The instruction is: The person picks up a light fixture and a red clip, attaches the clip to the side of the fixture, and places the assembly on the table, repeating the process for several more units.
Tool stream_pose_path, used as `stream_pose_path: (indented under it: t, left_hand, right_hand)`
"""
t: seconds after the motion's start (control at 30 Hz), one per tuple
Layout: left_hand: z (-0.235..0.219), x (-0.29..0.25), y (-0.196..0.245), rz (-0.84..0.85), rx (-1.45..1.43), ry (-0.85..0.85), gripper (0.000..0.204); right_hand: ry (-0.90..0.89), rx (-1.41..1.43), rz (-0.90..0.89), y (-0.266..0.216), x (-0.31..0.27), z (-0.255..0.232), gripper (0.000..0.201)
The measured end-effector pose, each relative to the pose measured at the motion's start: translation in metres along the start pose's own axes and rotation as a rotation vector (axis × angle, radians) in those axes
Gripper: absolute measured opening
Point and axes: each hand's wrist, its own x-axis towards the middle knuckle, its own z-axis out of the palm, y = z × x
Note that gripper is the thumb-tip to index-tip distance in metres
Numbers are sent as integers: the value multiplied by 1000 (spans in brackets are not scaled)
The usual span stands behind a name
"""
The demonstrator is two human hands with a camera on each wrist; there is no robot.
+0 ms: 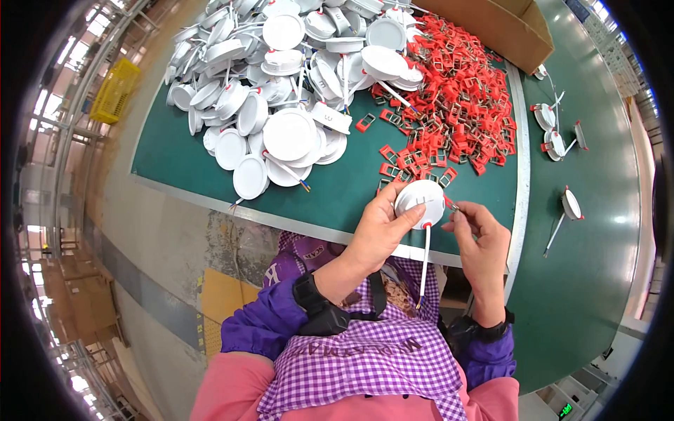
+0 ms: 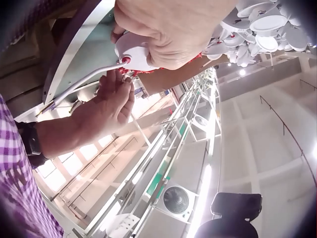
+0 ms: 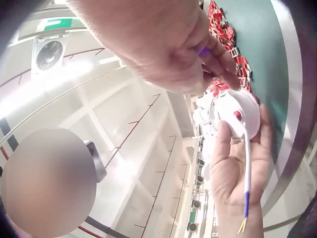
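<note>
My left hand (image 1: 378, 233) grips a white round downlight (image 1: 430, 196), its thumb lying across the back face. From a red grommet on the lamp, a white cable (image 1: 426, 263) hangs down to bare coloured wire ends. At the lamp's right edge, my right hand (image 1: 484, 242) pinches a small red spring clip (image 1: 450, 203) between thumb and fingertips. The right wrist view shows the downlight (image 3: 250, 114) resting on the left fingers, with the cable running along the palm. In the left wrist view, the left hand (image 2: 173, 32) partly hides the downlight (image 2: 132, 49).
A large heap of white downlights (image 1: 288, 133) covers the left of the green table (image 1: 337, 200). Beside it lies a pile of red clips (image 1: 463, 91), with a cardboard box (image 1: 505, 31) behind. Several clipped downlights (image 1: 571, 205) lie on the green surface at right.
</note>
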Motion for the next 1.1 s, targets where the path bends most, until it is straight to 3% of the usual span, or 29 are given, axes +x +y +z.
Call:
stream_pose_path:
  t: [0.4,0.7,0.77,0.8,0.87,1.0,1.1]
  left_hand:
    - [-3,1,-7,219,324,-79,28]
    - [-1,-3,-3,139,252,-125,28]
    - [-1,-4,1,133,217,-126,28]
    - [-1,-4,3,126,181,-131,28]
    - [3,-6,7,72,121,-140,29]
    - [3,-9,7,-7,102,-132,33]
    - [1,-12,11,-51,118,-123,33]
  right_hand:
    - [90,-84,-159,6,-11,14,8]
    - [118,-121,-187,14,-9,12,9]
    - [75,221,-23,9,-8,10,22]
    - [79,220,-23,7,-8,7,22]
    - [-36,369,164,2,-9,1,35]
    - [-91,372,209,-3,-12,3,39]
    - [-48,370,120,1,-14,7,37]
